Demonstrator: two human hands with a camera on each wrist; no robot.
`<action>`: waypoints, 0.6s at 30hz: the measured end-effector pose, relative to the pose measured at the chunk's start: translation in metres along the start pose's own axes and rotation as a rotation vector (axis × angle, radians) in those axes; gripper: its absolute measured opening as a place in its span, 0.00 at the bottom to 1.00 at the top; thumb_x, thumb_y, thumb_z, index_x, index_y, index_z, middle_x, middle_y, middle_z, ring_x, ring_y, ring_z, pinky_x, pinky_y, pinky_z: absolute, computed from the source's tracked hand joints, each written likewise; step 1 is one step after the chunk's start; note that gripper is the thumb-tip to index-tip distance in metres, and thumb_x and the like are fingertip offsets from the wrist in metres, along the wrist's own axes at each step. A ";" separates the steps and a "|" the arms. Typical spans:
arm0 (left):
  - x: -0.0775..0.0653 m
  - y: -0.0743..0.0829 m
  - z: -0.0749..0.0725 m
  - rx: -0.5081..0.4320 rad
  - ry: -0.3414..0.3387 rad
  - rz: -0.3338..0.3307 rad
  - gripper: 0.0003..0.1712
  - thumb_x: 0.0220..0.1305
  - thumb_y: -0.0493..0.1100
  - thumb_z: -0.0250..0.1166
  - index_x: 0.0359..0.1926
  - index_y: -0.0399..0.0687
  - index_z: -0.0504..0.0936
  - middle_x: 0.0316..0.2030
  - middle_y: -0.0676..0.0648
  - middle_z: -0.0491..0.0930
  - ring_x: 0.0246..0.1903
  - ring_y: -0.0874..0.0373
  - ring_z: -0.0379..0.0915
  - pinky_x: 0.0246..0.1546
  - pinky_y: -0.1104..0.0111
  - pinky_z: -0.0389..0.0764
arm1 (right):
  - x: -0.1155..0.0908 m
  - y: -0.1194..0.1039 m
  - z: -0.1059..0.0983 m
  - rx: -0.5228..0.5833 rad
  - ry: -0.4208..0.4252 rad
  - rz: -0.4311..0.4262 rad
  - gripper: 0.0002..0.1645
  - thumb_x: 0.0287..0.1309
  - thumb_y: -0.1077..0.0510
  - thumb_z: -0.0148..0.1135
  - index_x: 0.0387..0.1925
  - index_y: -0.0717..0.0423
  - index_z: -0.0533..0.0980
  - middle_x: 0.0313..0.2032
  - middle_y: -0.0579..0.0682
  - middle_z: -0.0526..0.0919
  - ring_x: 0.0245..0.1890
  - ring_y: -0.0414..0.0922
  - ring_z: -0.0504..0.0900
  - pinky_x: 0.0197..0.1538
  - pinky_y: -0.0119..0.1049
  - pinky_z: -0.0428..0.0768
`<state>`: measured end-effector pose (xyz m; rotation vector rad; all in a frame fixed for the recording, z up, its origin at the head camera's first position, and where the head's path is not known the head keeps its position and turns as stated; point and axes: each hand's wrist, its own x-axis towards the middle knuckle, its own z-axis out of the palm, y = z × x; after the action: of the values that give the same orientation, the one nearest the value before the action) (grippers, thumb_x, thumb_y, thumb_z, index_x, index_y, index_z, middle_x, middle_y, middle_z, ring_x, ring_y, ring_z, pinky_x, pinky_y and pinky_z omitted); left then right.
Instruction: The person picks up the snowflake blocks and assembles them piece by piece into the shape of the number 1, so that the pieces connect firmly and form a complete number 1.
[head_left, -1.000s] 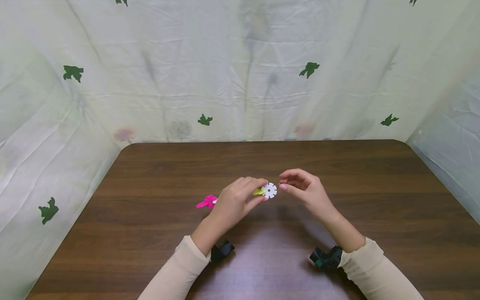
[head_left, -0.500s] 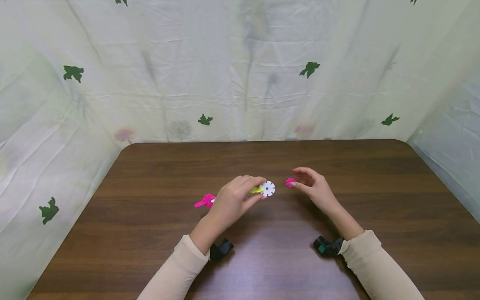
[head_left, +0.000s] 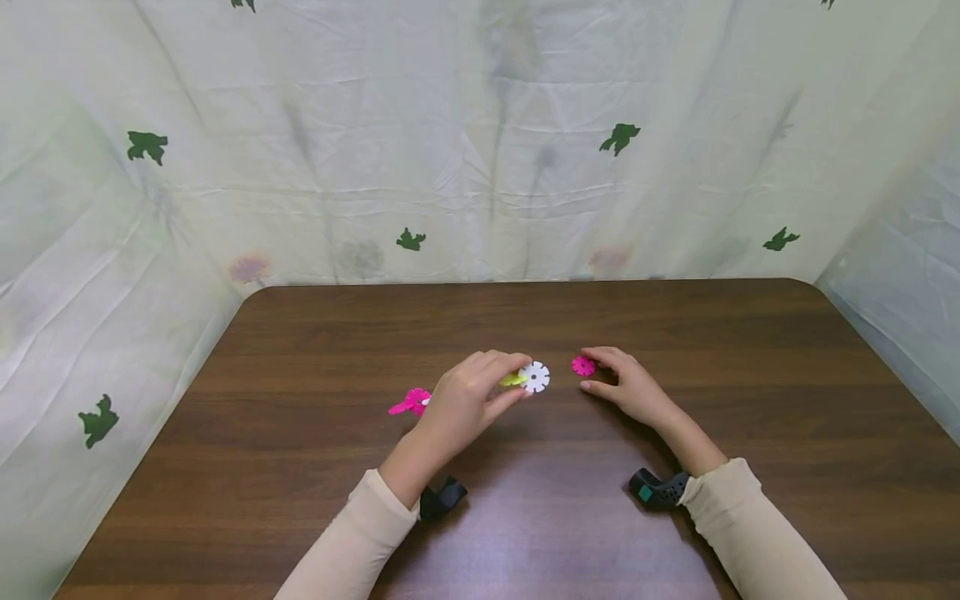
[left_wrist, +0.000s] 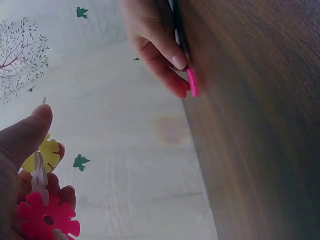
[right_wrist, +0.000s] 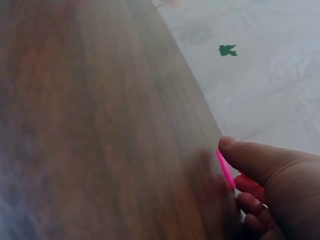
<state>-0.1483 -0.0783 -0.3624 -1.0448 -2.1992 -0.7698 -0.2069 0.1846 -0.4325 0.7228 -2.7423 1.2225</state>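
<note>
In the head view my left hand (head_left: 472, 393) grips a string of interlocked notched building discs. A white disc (head_left: 535, 377) sticks out past the fingertips, joined to a yellow disc (head_left: 512, 380). Pink discs (head_left: 409, 402) show at the string's other end. The left wrist view shows a yellow disc (left_wrist: 48, 155), a pale piece and a pink disc (left_wrist: 47, 217) along the palm; the middle is partly hidden. To the right, my right hand (head_left: 630, 387) has thumb and fingers curled about the rim of a single pink disc (head_left: 582, 366), seen edge-on in the right wrist view (right_wrist: 226, 170).
A brown wooden table (head_left: 555, 517) with rounded far corners lies under both hands. Behind it and at both sides hangs pale cloth (head_left: 480, 167) printed with green leaves. Black wrist cameras (head_left: 442, 498) are strapped to both wrists.
My right hand has moved rightward, away from the left hand's string, and its pink disc has come into view. Its thumb has since shifted from the disc's face towards the rim. My left hand barely moves.
</note>
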 end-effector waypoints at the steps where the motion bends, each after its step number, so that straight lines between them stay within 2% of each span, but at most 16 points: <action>1: 0.000 0.000 0.000 0.000 0.001 0.000 0.20 0.48 0.40 0.70 0.44 0.44 0.79 0.36 0.52 0.79 0.34 0.60 0.72 0.36 0.72 0.73 | 0.000 0.000 0.000 -0.007 0.000 0.000 0.29 0.52 0.57 0.64 0.55 0.63 0.69 0.52 0.60 0.70 0.51 0.55 0.67 0.52 0.51 0.65; 7: -0.001 -0.001 0.001 -0.003 0.005 0.007 0.20 0.47 0.39 0.70 0.44 0.43 0.79 0.36 0.52 0.79 0.34 0.60 0.72 0.36 0.72 0.73 | 0.000 -0.002 0.003 -0.035 0.021 0.021 0.20 0.51 0.57 0.64 0.46 0.61 0.75 0.45 0.57 0.71 0.46 0.53 0.67 0.50 0.48 0.64; 11: -0.001 0.000 0.001 -0.005 0.000 0.006 0.19 0.48 0.39 0.70 0.44 0.43 0.79 0.35 0.52 0.79 0.34 0.61 0.72 0.36 0.73 0.73 | 0.000 -0.004 0.003 -0.034 0.024 0.058 0.15 0.50 0.57 0.65 0.40 0.59 0.75 0.41 0.55 0.72 0.43 0.51 0.67 0.47 0.45 0.65; 18: -0.001 0.000 0.001 -0.011 -0.002 0.005 0.19 0.48 0.39 0.70 0.44 0.43 0.79 0.36 0.52 0.79 0.34 0.61 0.72 0.36 0.73 0.73 | 0.000 -0.008 0.000 0.103 0.009 0.098 0.14 0.50 0.63 0.65 0.39 0.58 0.72 0.29 0.50 0.74 0.30 0.46 0.70 0.34 0.37 0.70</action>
<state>-0.1481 -0.0781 -0.3635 -1.0562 -2.1953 -0.7799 -0.2029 0.1795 -0.4270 0.5950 -2.7547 1.3919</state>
